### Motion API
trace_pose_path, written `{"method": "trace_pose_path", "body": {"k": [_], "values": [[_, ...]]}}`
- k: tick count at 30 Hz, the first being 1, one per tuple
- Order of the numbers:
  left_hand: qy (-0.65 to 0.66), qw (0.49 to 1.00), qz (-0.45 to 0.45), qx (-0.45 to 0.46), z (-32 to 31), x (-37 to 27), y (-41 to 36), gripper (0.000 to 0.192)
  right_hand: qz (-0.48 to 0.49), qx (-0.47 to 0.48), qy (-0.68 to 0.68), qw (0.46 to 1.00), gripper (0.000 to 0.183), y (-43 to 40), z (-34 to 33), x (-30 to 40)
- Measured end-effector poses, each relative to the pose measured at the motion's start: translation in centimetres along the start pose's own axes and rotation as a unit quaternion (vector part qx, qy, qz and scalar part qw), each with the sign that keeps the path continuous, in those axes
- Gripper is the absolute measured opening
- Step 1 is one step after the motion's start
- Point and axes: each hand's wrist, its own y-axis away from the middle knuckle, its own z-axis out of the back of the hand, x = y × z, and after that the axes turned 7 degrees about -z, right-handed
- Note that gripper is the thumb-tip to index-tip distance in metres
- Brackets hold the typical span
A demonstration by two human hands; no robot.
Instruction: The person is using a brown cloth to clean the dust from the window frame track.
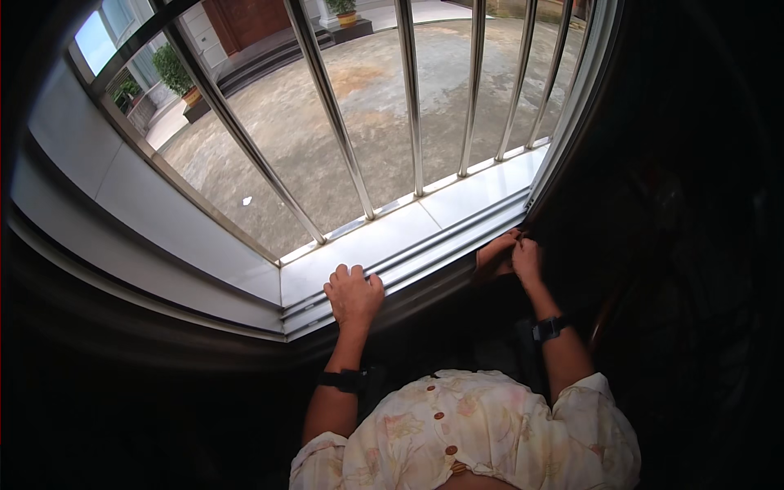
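Note:
My left hand (354, 297) rests on the metal sliding-window track (416, 257), near its left end. Its fingers are bent and apart over the raised rails, with no loose object visible in it. At the track's right end, my right hand (527, 260) pinches what looks like a reddish-brown cloth (493, 252). The cloth hangs over the inner edge of the window frame, and its lower part fades into shadow. White sill tiles (392, 229) lie just beyond the track.
Upright metal bars (411, 110) stand along the outer sill. The window's left jamb (202, 226) slopes away at the left. Outside are a concrete yard (367, 135), potted plants (174, 70) and a brown door (248, 24). The room around me is very dark.

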Motion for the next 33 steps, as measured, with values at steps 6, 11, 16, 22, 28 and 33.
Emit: {"method": "trace_pose_path", "body": {"k": [6, 11, 16, 22, 28, 33], "values": [[-0.004, 1.000, 0.002, -0.003, 0.0, 0.1, 0.1, 0.028, 0.088, 0.189, -0.102, 0.973, 0.023, 5.0, -1.3, 4.7], [0.001, 1.000, -0.002, -0.011, -0.3, 0.0, 0.0, 0.028, 0.155, 0.371, -0.124, 0.907, 0.025, 7.7, -2.8, 6.9], [0.017, 0.999, -0.005, -0.034, -0.5, 0.6, 0.1, 0.029, 0.147, 0.450, -0.269, 0.839, 0.024, 7.6, -0.2, 9.9], [0.053, 0.996, -0.022, -0.070, -0.8, 1.1, 0.1, 0.032, 0.053, 0.372, -0.483, 0.790, 0.019, 4.1, 2.8, 11.5], [0.411, 0.900, 0.019, -0.144, 0.6, 2.2, -0.4, 0.030, 0.192, 0.266, -0.415, 0.849, 0.014, 2.9, 4.3, 12.8], [0.601, 0.781, -0.162, -0.050, 6.5, -1.2, 0.1, 0.062, 0.378, 0.204, -0.302, 0.851, 0.006, 2.1, 4.1, 14.8]]}}
